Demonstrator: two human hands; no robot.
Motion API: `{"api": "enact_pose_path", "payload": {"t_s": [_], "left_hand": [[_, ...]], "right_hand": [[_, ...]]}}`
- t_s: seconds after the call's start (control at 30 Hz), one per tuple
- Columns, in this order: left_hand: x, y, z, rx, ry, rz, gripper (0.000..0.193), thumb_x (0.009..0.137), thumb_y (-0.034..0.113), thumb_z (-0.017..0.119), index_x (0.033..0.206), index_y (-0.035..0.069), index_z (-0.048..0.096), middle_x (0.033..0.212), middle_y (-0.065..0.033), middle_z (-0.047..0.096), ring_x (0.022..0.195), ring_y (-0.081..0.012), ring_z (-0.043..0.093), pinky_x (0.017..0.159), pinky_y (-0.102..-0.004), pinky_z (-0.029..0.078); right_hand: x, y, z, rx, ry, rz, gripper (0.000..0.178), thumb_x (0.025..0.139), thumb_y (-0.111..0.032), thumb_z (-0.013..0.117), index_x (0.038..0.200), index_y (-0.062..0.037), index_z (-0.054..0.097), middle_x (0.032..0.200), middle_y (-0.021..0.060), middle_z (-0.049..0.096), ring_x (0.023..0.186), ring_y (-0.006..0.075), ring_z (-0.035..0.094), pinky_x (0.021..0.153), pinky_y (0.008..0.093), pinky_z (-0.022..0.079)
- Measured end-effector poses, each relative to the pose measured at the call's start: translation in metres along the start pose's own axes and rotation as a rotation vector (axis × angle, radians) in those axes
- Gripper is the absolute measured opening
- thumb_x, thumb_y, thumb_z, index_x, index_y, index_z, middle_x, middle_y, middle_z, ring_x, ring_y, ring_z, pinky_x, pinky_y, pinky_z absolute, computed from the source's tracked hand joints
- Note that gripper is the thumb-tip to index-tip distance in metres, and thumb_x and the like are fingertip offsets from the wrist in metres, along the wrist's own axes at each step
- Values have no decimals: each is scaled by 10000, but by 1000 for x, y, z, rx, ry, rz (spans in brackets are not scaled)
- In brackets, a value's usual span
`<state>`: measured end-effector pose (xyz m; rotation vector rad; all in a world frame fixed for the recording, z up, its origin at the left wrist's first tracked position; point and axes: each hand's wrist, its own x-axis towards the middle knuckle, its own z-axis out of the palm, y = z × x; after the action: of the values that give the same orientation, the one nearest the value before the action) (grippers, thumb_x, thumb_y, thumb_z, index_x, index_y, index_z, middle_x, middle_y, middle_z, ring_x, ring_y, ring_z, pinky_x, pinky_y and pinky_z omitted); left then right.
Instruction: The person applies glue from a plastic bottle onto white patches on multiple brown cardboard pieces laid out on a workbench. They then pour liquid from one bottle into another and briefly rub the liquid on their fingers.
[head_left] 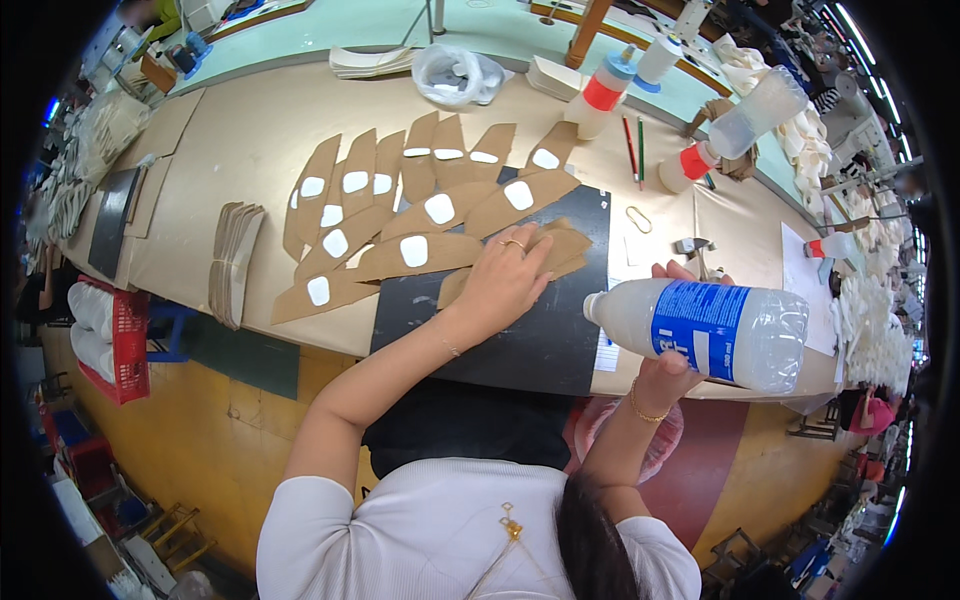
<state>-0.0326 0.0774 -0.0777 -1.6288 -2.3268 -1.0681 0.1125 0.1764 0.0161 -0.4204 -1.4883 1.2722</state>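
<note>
My right hand (667, 376) is wrapped round a clear plastic bottle (770, 335) with a blue label and cloudy whitish contents. The bottle is tilted nearly level, its narrow end toward my left hand. Fingers stretched out, my left hand (505, 277) lies on a small stack of brown curved pieces (562, 250) on a black board (425, 335). Beyond it, several brown pieces (465, 200) overlap in a fan. Many of these carry a white rounded patch (414, 251). The undersides of the stacked pieces are hidden.
A banded bundle of pieces (232, 265) lies at left. Along the back are a plastic bag (455, 76), bottles with red bands (603, 92) and two pencils (635, 150). A red crate (128, 345) stands beyond the table's left front edge.
</note>
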Motion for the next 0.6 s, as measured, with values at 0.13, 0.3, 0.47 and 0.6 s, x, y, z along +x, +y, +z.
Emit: {"api": "enact_pose_path", "payload": {"t_s": [0.13, 0.3, 0.47, 0.6], "left_hand": [[9, 11, 10, -49, -194, -41, 456, 779, 168, 677, 1180, 21, 517, 1194, -209, 483, 1110, -361, 454, 927, -440, 389], [-19, 42, -4, -176, -354, -35, 469, 777, 160, 679, 1190, 16, 510, 1201, -206, 471, 1107, -362, 453, 939, -437, 386], [-35, 37, -36, -118, -206, -201, 505, 739, 187, 732, 1170, 5, 543, 1107, -163, 514, 1023, -325, 485, 891, -393, 407], [-56, 21, -42, -95, -270, -247, 444, 717, 214, 751, 1084, 9, 608, 951, -113, 552, 870, -288, 520, 784, -373, 430]], "right_hand": [[-2, -4, -12, -23, 43, -12, 1077, 593, -634, 752, 1344, -28, 274, 1057, 267, 598, 943, 361, 630, 873, 475, 514], [0, -2, -14, 36, 53, 38, 1066, 608, -627, 742, 1335, -11, 265, 1060, 276, 590, 956, 357, 624, 880, 484, 512], [-2, -1, -18, 123, 76, 23, 1055, 594, -532, 809, 1333, -22, 255, 1066, 290, 583, 953, 368, 622, 877, 499, 505], [-5, 0, -18, 65, 69, 93, 1082, 606, -633, 743, 1354, -18, 261, 1089, 268, 579, 983, 360, 614, 889, 485, 506]]}}
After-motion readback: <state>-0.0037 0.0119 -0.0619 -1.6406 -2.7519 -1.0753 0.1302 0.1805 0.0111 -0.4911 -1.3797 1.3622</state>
